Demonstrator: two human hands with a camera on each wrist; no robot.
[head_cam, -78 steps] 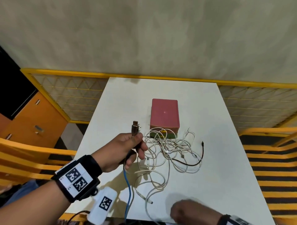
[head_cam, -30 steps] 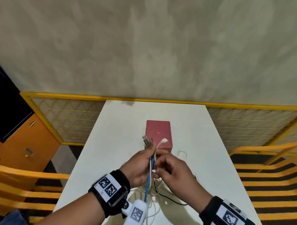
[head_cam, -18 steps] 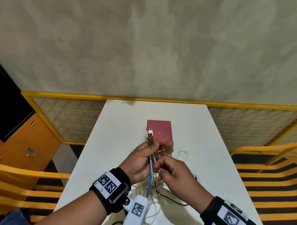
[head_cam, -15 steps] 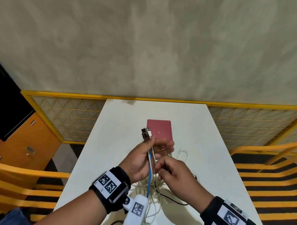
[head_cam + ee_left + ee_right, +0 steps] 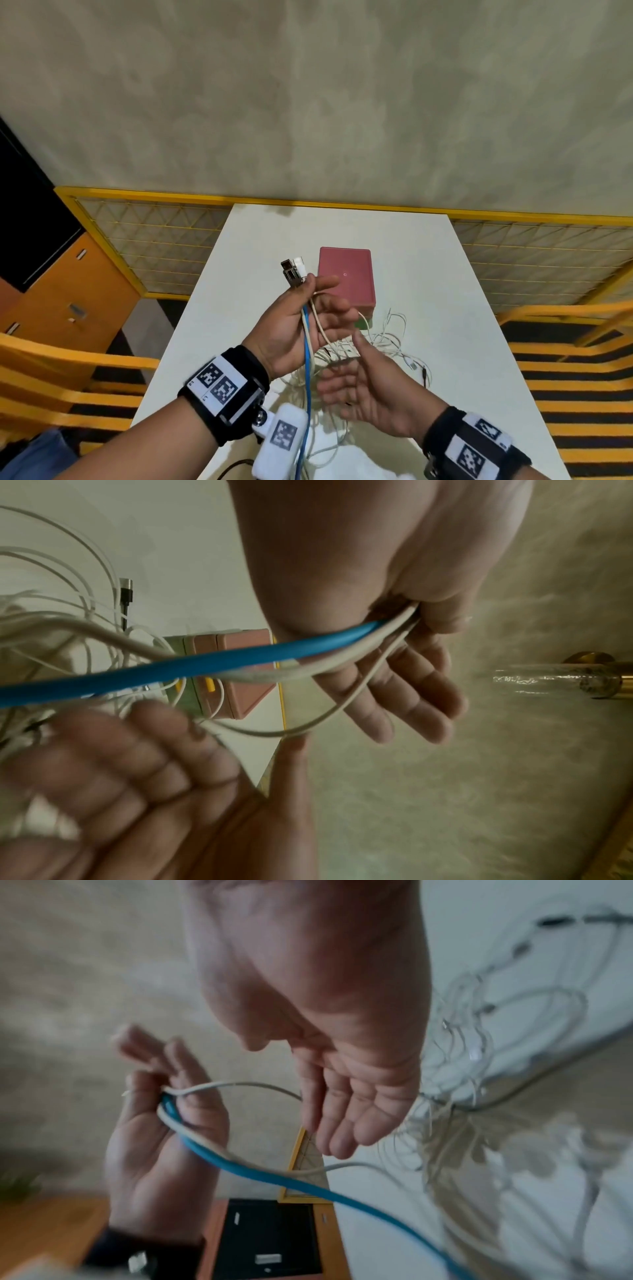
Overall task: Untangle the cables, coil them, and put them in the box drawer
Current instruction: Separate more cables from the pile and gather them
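The left hand (image 5: 294,329) pinches the blue cable (image 5: 307,359) and white cables (image 5: 320,325) at their plugs while the right hand (image 5: 370,394) hovers open-fingered beneath, and should draw each strand singly from the tangle (image 5: 380,342) beside the box (image 5: 346,275).

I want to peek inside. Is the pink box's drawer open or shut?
Shut: the pink box shows its drawer front flush, with nothing pulled out.

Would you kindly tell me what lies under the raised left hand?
Under the left hand, a tangle of thin white cables lies on the white table; the blue cable hangs into it. The right hand covers part of the tangle.
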